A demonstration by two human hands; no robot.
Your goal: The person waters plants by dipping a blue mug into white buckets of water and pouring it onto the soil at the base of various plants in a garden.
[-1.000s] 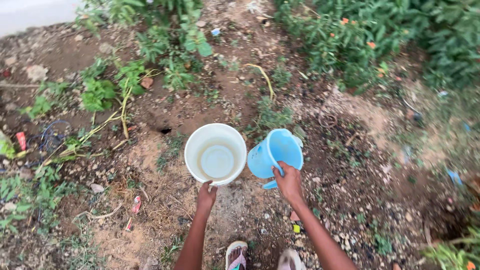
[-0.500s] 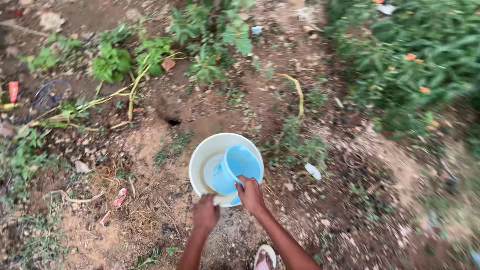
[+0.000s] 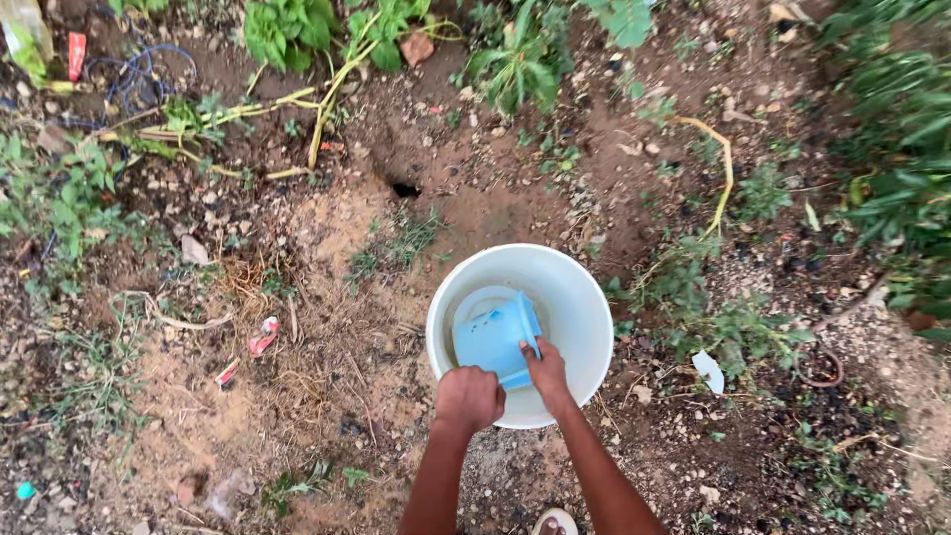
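A white bucket [image 3: 584,297] stands on bare, stony ground [image 3: 327,396] just below the frame's centre, with a light blue jug [image 3: 492,337] lying tipped inside it. The left hand [image 3: 469,398] is closed on the bucket's near rim, and the right hand [image 3: 547,372] is clamped on the jug's handle side.

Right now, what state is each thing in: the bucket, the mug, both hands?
White bucket: upright on the soil, open, no lid.
Blue mug: tipped inside the bucket.
Left hand: closed grip on the bucket's near rim.
Right hand: closed grip on the mug's handle.
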